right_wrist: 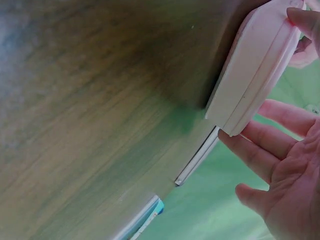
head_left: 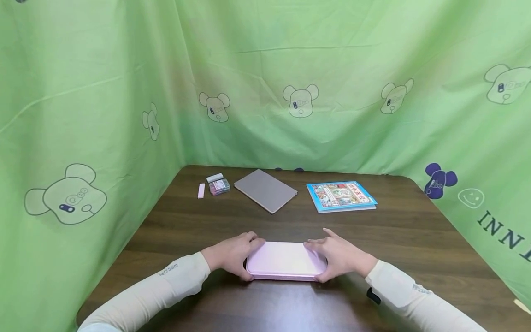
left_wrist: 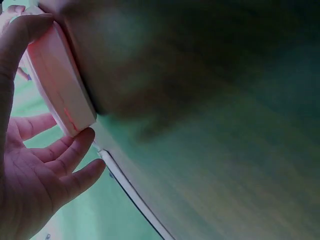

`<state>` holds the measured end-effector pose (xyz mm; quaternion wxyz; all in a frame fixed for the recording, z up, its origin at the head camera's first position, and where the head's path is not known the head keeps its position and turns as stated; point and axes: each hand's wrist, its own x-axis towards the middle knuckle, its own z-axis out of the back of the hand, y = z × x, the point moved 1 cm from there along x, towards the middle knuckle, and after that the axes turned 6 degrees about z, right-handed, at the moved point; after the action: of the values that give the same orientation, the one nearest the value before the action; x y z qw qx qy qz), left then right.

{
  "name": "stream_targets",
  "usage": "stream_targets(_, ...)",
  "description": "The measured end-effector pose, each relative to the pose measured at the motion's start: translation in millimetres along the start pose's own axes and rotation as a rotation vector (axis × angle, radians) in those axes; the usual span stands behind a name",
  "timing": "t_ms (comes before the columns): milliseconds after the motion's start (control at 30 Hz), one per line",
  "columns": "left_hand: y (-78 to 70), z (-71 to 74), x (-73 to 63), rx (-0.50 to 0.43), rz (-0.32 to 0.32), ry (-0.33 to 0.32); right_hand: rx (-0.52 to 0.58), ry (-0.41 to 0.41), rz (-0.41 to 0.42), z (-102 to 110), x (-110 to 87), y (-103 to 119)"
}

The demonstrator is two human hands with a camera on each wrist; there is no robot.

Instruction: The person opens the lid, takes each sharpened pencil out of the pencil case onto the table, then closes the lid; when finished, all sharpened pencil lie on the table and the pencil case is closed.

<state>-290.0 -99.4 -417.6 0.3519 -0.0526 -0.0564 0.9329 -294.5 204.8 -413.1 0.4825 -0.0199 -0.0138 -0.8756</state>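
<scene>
So, the pink case [head_left: 286, 259] is at the near middle of the brown surface [head_left: 199, 221], can't tell if fully resting. Left hand [head_left: 236, 253] and right hand [head_left: 340, 255] each grip one end, thumb near, fingers partly spread. Looks like the holding step; next move probably needs even pressure, case level. Gray slab [head_left: 265, 190] and blue book [head_left: 342, 196] lie beyond.

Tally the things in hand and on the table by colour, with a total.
Pink: 2 (case, strip)
Grey: 1 (slab)
White: 1 (bar)
Clear: 1 (box)
Blue-bordered: 1 (book)
Total: 6
</scene>
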Motion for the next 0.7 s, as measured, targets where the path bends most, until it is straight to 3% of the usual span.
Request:
stream_targets(300,4.0,-2.0,0.6,-0.107,0.02,0.017,0.009,0.021,0.034,2.4,4.0,-1.7)
stream_targets(467,6.2,-4.2,3.4,-0.112,0.047,0.032,0.021,0.033,0.032,3.8,5.4,-1.4)
stream_targets(700,5.5,-7.8,3.3,-0.11,0.028,0.02,0.033,0.015,0.044,1.2,4.4,-0.1)
